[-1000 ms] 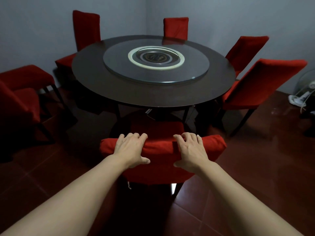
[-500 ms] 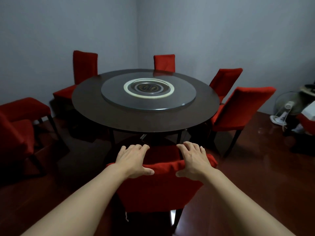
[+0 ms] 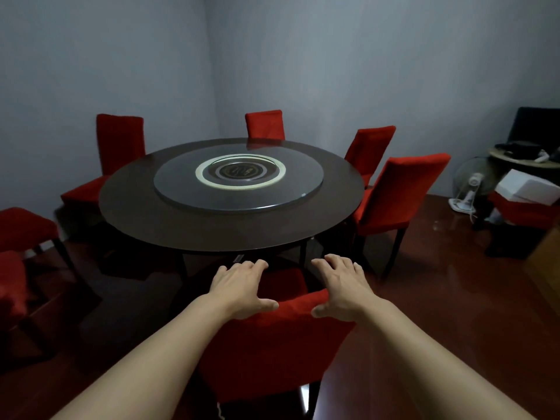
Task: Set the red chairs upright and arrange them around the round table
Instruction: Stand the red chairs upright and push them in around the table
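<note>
You've got both hands on the top of the near chair (image 3: 272,338) at bottom centre: left hand (image 3: 242,286) and right hand (image 3: 342,286) lie over its backrest edge with fingers spread and thumbs hooked on your side, so more of a loose hold than a tight clench. It's upright and faces the round table (image 3: 233,225) in the middle of the frame.

Progress looks decent to me. Four other red chairs already stand around the far side: one upper left (image 3: 119,144), one at the back (image 3: 265,124), two on the right (image 3: 371,150) (image 3: 400,192). Still left, I'd say, are the chairs at the left edge (image 3: 24,225), which sit well away from the table; can't tell if they're tipped.

Room-wise: glossy dark red floor (image 3: 424,298), plain grey walls, glass turntable (image 3: 239,181) on the table, a fan (image 3: 468,186) and clutter at the right.
</note>
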Demonstrator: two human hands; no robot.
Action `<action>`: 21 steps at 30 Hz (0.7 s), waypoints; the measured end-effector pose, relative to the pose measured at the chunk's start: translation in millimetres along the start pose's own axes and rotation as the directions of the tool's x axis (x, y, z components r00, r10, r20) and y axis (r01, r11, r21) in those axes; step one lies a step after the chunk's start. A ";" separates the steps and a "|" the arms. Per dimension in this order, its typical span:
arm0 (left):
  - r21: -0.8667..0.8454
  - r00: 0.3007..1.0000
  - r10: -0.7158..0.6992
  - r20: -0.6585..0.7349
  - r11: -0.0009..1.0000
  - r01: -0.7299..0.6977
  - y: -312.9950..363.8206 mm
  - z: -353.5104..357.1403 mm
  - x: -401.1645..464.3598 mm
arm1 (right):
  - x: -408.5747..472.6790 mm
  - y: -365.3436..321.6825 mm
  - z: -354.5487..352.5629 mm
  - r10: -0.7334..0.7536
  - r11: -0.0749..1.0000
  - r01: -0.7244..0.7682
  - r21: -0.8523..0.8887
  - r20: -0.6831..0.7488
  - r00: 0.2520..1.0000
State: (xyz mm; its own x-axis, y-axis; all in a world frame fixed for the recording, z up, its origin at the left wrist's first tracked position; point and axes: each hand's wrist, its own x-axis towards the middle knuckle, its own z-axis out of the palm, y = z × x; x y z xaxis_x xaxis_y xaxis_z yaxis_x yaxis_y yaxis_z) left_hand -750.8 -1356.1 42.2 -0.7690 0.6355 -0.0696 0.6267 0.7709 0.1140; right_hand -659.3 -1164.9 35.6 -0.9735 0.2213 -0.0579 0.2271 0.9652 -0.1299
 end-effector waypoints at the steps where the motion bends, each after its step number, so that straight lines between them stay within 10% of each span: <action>1: -0.008 1.000 0.006 0.001 1.000 -0.006 5.5 0.4 3.7 | -1.3 4.9 -0.8 0.008 1.000 -0.008 0.006 -0.003 1.000; 21: -0.026 0.995 0.096 0.025 0.995 -0.095 270.0 20.2 140.2 | -9.8 288.7 -43.6 0.135 0.989 -0.132 0.066 -0.045 0.990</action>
State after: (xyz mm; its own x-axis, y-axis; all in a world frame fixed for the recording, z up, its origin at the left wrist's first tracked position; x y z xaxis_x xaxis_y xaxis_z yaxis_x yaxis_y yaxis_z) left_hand -686.8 -1058.0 43.3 -0.7019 0.7074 -0.0834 0.6936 0.7054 0.1459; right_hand -585.4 -882.4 41.9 -0.9342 0.3556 -0.0300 0.3547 0.9162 -0.1863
